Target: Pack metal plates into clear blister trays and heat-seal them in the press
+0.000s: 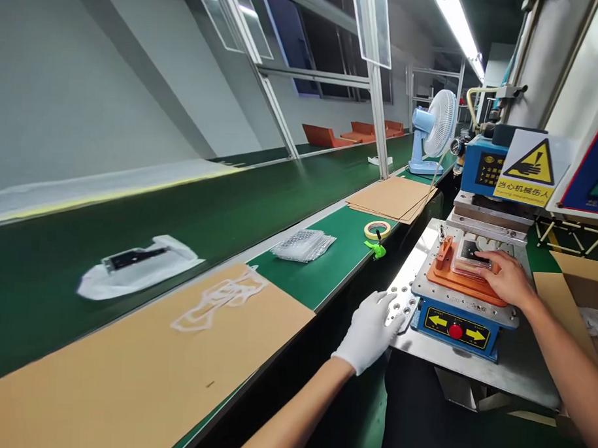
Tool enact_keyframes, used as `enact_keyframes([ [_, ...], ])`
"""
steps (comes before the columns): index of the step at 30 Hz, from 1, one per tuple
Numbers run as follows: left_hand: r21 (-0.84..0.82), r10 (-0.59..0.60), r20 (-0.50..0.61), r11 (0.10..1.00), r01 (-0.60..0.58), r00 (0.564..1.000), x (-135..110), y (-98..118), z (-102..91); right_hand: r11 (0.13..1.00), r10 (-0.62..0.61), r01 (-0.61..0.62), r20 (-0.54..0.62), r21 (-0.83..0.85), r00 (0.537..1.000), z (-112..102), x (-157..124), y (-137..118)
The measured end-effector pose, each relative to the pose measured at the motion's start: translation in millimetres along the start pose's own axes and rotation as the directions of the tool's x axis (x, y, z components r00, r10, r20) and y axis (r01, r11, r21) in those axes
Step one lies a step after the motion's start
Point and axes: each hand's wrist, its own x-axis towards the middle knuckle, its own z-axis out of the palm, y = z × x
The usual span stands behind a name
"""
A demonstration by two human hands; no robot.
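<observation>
My left hand (368,331), in a white glove, reaches over the edge of a perforated metal plate (402,307) beside the press base. Its fingers are stretched out and hold nothing. My bare right hand (507,278) grips the near right edge of a flat rectangular piece (469,253), black on top with a clear rim. That piece sits on an orange fixture (447,278) bolted to the press bed. On the front of the blue press base (493,352) are a red button (455,331) and two yellow arrows.
The press head (482,165) with a warning sign (529,168) overhangs the fixture. Leftward runs a green conveyor (260,203) carrying a black part on white wrap (140,267). Beside it lie cardboard (141,375), bubble wrap (304,245), tape (377,229) and a fan (432,134).
</observation>
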Motion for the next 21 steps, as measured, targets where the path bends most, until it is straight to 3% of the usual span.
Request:
enact_keyframes([
  [4, 0.087, 0.021, 0.197, 0.995, -0.038, 0.98, 20.2, -13.3, 11.3, 0.996, -0.054, 0.063, 0.15, -0.058, 0.987, 12.5, 4.8, 20.1],
  [7, 0.102, 0.018, 0.262, 0.994, -0.047, 0.965, 26.1, -15.8, 14.2, 0.997, -0.037, 0.047, 0.17, -0.058, 0.985, 15.3, 2.2, 19.5],
  [9, 0.17, -0.07, 0.271, 0.985, 0.024, 0.96, 28.5, -16.1, 15.1, 0.997, -0.027, 0.038, 0.174, -0.063, 0.984, 12.7, -2.2, 12.4],
  [11, 0.267, -0.158, 0.244, 0.959, 0.09, 0.957, 31.5, -15.7, 17.2, 0.999, -0.011, 0.016, 0.117, -0.047, 0.993, 8.0, -12.1, 4.0],
  [13, 0.323, -0.195, 0.205, 0.938, 0.122, 0.959, 37.3, -14.0, 21.1, 0.999, 0.054, -0.054, -0.047, -0.004, 0.997, 4.1, -29.7, -1.9],
  [16, 0.325, -0.23, 0.176, 0.931, 0.164, 0.957, 53.2, -6.7, 28.0, 0.978, 0.206, -0.191, -0.308, 0.08, 0.929, 4.2, -65.7, -1.8],
  [18, 0.323, -0.27, 0.173, 0.924, 0.204, 0.947, 65.5, 1.0, 30.9, 0.959, 0.283, -0.26, -0.352, 0.111, 0.892, 7.9, -88.0, 1.6],
  [21, 0.305, -0.308, 0.192, 0.921, 0.241, 0.932, 75.2, 9.9, 28.5, 0.941, 0.337, -0.31, -0.306, 0.134, 0.89, 13.6, -107.5, 4.7],
])
